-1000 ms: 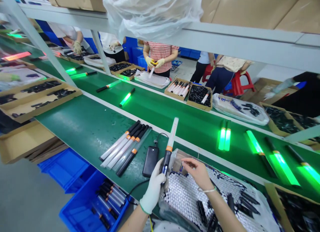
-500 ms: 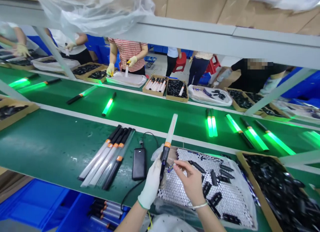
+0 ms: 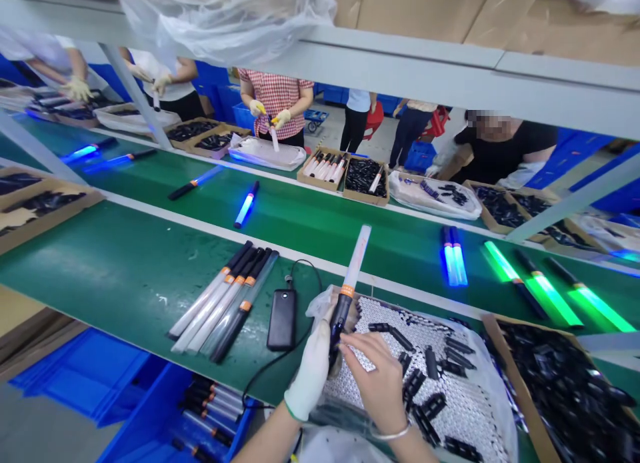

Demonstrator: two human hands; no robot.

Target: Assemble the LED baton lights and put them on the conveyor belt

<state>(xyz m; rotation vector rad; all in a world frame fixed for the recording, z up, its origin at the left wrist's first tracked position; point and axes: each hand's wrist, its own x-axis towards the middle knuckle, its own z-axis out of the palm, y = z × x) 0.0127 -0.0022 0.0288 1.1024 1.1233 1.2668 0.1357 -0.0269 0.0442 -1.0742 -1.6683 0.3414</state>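
Observation:
My left hand (image 3: 314,368), in a white glove, is wrapped round the black handle of a light stick (image 3: 354,266) whose clear tube points up and away. The bare fingertips of my right hand (image 3: 377,376) are closed against the handle's side; whatever lies between them is hidden. Under and beside both hands is a plastic-lined tray of silvery battery ends (image 3: 367,315), with several black holders (image 3: 431,362) on top. Left of my hands, a black power bank (image 3: 282,320) lies on the green table, next to several unlit sticks (image 3: 225,293).
A carton of black parts (image 3: 560,383) stands at the right. Lit sticks (image 3: 454,256) lie on the green belt (image 3: 310,216) beyond. A grey shelf beam (image 3: 425,76) crosses above. Co-workers stand opposite. Blue bins (image 3: 135,416) sit below the table edge.
My right fingertips have moved left from beside the handle onto it, and the small blue battery they held no longer shows. Several belt sticks have shifted and changed from green to blue.

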